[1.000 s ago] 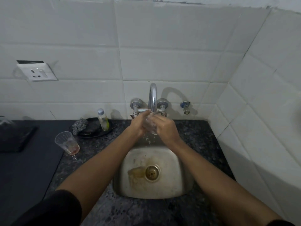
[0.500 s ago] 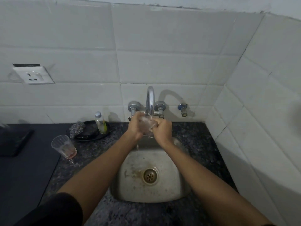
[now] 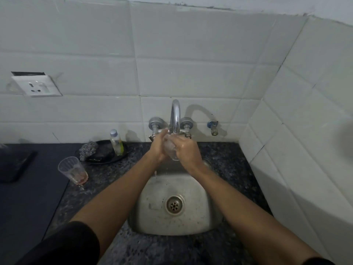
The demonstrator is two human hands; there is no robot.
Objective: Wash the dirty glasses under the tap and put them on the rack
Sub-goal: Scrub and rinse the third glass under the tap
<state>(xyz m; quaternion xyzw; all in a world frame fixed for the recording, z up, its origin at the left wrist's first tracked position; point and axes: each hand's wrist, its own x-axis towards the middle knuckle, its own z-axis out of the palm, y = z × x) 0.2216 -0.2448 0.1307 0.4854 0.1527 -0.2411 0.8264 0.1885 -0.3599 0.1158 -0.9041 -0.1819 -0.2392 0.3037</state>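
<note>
Since a second ago the brownish pool near the sink (image 3: 214,217) drain has flushed away, and both hands have kept the clear tumbler (image 3: 170,150) under the tap (image 3: 175,116). The left hand (image 3: 158,148) and right hand (image 3: 186,150) each hold a closed grip around it, water dripping below. The rinse looks nearly finished. A second dirty glass (image 3: 73,170) with reddish dregs waits on the tabletop (image 3: 225,155). No rack is visible. The small bottle (image 3: 116,142) carries no readable label.

White wall tiles (image 3: 191,77), black-grey speckled counter (image 3: 229,155), steel-grey sink (image 3: 152,213) w/ dark specks, clear cup (image 3: 72,170) w/ reddish residue, black sleeve (image 3: 65,245), white socket (image 3: 36,87).
</note>
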